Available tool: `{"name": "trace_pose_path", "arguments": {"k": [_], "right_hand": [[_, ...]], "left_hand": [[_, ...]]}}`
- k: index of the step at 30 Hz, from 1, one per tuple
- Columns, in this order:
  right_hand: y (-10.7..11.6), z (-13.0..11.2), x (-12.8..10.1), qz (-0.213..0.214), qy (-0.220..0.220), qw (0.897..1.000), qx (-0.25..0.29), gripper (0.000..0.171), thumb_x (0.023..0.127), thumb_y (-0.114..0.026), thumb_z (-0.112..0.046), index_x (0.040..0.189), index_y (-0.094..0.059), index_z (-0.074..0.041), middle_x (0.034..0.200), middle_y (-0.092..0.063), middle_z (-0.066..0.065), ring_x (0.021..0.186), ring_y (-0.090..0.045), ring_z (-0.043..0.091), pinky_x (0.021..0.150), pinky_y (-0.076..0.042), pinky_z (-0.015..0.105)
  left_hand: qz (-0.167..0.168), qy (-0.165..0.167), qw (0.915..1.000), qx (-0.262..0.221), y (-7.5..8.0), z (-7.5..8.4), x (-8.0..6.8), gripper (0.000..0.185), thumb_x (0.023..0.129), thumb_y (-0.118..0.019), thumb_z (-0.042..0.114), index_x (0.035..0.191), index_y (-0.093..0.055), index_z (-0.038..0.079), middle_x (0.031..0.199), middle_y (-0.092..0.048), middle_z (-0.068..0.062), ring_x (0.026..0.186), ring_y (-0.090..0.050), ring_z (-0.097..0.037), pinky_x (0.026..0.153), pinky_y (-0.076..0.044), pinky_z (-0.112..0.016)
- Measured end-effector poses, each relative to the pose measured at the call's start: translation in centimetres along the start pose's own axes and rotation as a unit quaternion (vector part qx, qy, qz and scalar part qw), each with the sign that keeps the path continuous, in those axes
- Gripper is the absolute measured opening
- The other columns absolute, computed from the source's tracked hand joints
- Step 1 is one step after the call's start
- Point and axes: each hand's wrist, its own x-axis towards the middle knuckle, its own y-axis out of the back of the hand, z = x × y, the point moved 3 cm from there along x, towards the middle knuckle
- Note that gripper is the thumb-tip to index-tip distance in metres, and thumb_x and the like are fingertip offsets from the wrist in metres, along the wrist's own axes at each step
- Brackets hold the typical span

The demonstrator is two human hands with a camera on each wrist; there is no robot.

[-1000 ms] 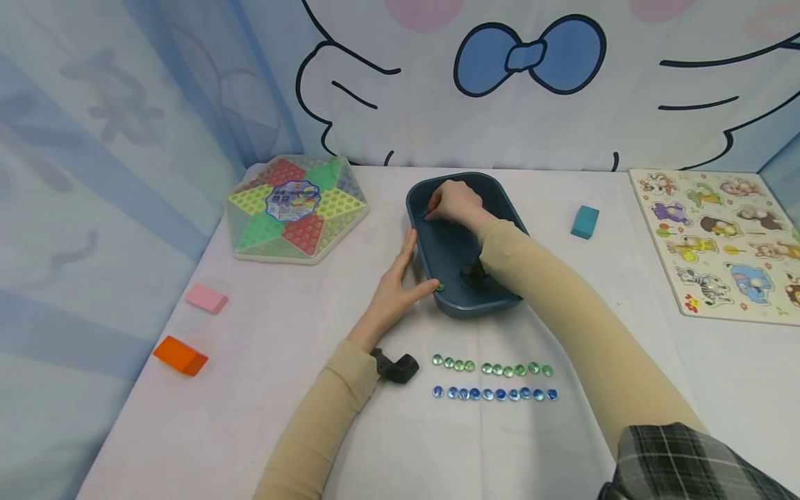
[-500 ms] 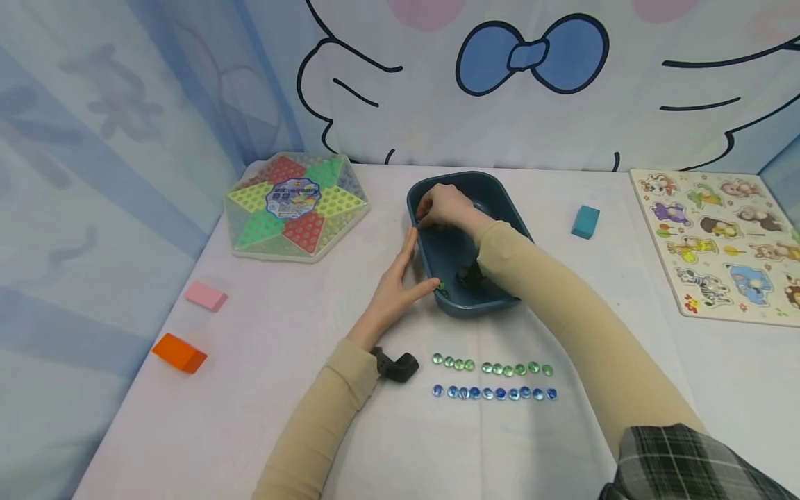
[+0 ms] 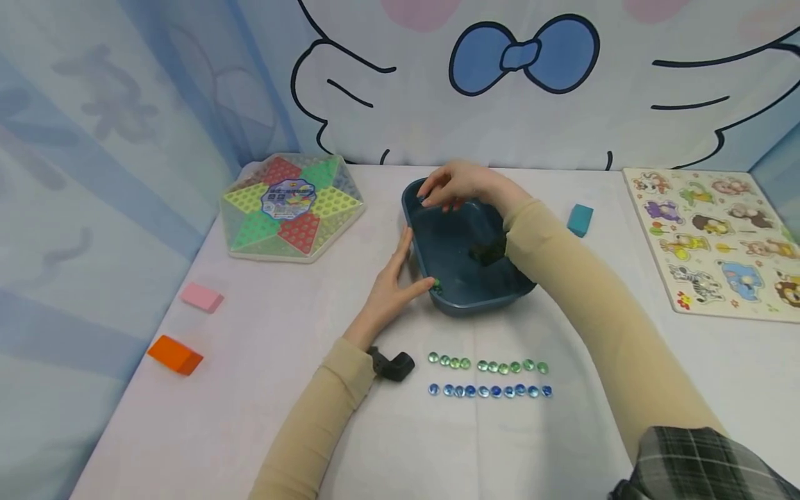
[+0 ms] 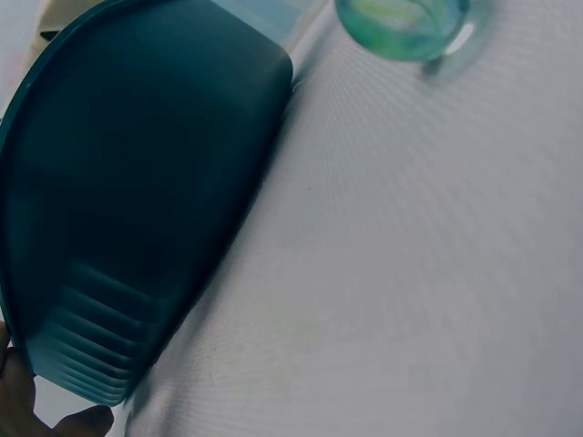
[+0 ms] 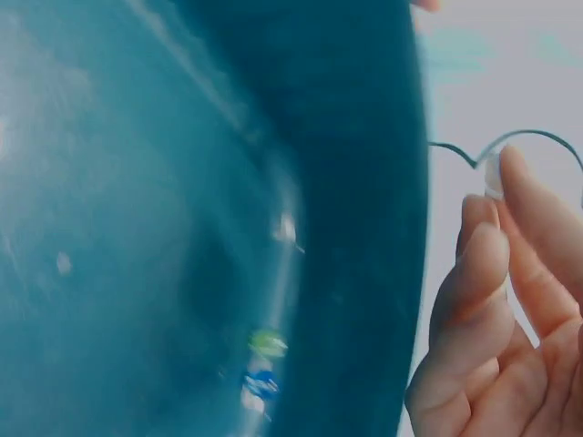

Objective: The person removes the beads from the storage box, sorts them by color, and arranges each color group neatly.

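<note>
Two hands work at a dark blue tub [image 3: 465,264] in the middle of the white-clothed worktop [image 3: 262,389]: the left hand [image 3: 390,292] rests with straight fingers along its left wall, thumb at the near rim beside a green bead [image 3: 436,283], while the right hand [image 3: 465,186] hovers over the far rim, fingers bent, and whether it pinches anything I cannot tell. Near the tub lie a row of green beads [image 3: 487,364] and a row of blue beads [image 3: 487,391], with a hexagonal game board [image 3: 290,207], a pink block [image 3: 201,297] and an orange block [image 3: 175,355] to the left, a teal block [image 3: 580,219] and an animal puzzle [image 3: 719,239] to the right. Behind hangs a cartoon backdrop [image 3: 525,76] with a blue bow.
</note>
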Motion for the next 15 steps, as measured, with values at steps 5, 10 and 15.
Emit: {"name": "trace_pose_path", "arguments": {"k": [5,10,15], "right_hand": [[1.5,0.2,-1.9,-0.021,0.017,0.999,0.025,0.037,0.085,-0.067,-0.024,0.116,-0.061,-0.006,0.084,-0.062,0.003,0.07,-0.055,0.02,0.062,-0.048,0.029],[2.3,0.5,-4.9,-0.026,0.036,0.998,0.044,0.03,0.085,-0.067,-0.018,0.111,-0.062,-0.004,0.082,-0.062,0.005,0.064,-0.053,0.018,0.061,-0.05,0.029],[2.2,1.4,-8.5,-0.051,0.059,0.996,0.053,0.026,0.084,-0.067,-0.012,0.107,-0.063,-0.001,0.079,-0.061,0.006,0.065,-0.053,0.021,0.061,-0.05,0.032]], "left_hand": [[0.0,0.004,1.0,0.006,0.0,0.3,0.0,0.088,0.085,-0.066,0.029,0.148,-0.006,0.036,0.153,-0.003,0.018,0.142,-0.013,-0.013,0.115,-0.015,-0.041],[-0.004,0.016,0.9999,0.002,0.3,2.3,-0.6,0.087,0.086,-0.065,0.022,0.15,-0.007,0.024,0.156,-0.004,0.008,0.143,-0.013,-0.019,0.116,-0.015,-0.041],[-0.007,0.02,0.9997,-0.005,0.5,3.9,-1.3,0.085,0.087,-0.063,0.018,0.15,-0.007,0.018,0.156,-0.005,0.001,0.143,-0.012,-0.022,0.116,-0.014,-0.043]]}}
